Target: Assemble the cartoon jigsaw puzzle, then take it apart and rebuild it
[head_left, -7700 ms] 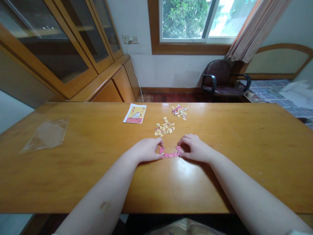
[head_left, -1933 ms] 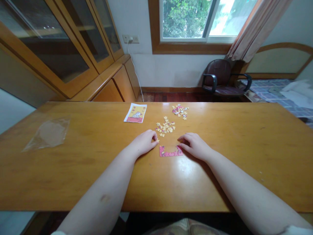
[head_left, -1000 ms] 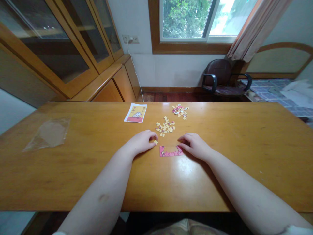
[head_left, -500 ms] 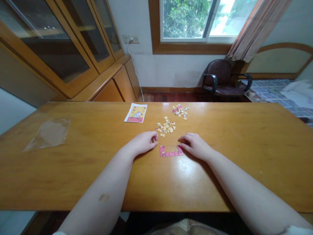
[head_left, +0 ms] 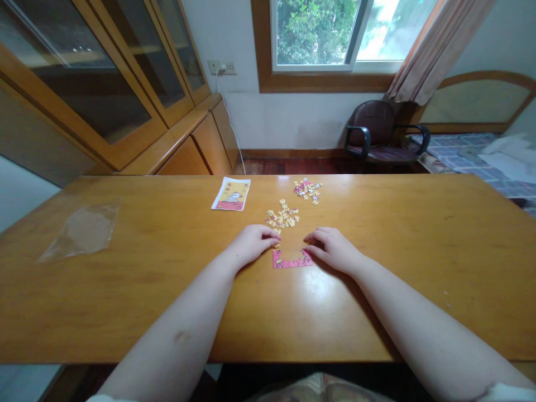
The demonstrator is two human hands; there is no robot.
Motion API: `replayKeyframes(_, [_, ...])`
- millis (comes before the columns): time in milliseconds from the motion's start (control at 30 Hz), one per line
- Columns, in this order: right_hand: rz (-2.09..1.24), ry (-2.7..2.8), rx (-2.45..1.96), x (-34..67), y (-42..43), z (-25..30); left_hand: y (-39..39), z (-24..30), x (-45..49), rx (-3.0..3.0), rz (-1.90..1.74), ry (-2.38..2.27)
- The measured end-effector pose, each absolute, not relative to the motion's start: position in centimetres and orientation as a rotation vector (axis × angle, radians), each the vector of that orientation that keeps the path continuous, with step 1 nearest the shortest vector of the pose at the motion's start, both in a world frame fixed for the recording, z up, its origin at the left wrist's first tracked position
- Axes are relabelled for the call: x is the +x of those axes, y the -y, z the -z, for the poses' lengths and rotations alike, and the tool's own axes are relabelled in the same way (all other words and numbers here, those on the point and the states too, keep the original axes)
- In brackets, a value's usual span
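Note:
A partly joined jigsaw puzzle (head_left: 288, 263), a pink strip with raised ends, lies flat on the table in front of me. My left hand (head_left: 256, 244) is at its upper left corner, thumb and fingers close together on a small yellow puzzle piece (head_left: 276, 245) partly hidden by the fingertips. My right hand (head_left: 333, 248) rests at the puzzle's right end, its thumb by the edge and fingers curved and a little apart; nothing shows between them. Just beyond the hands lies a pile of loose yellow puzzle pieces (head_left: 283, 216).
A second pile of pink and yellow pieces (head_left: 307, 190) lies farther back. The picture sheet with a white cartoon animal (head_left: 232, 194) is at the back left, and a clear plastic bag (head_left: 84, 229) lies at far left. Beyond the wooden table (head_left: 377, 312) stands an armchair (head_left: 377, 134).
My left hand has moved right, bringing the yellow piece to the puzzle's upper left corner, and its fingers have straightened. My right hand has stayed almost in place.

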State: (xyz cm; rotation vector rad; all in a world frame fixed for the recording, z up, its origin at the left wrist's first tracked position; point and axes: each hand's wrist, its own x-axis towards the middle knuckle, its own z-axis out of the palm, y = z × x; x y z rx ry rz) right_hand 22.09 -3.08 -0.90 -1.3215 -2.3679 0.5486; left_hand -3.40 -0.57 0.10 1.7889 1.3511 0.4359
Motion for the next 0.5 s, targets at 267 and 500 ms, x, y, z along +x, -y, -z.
replayKeyframes(267, [-0.442,2.476,-1.311,21.7,3.9,-0.5,0.5,0.2,-3.3,1.764,-0.421,-1.38])
replayKeyframes(500, [-0.37,2.717,-1.091,19.6,6.6,-1.3,0.5,0.4,-3.2,1.768,-0.43,-1.353])
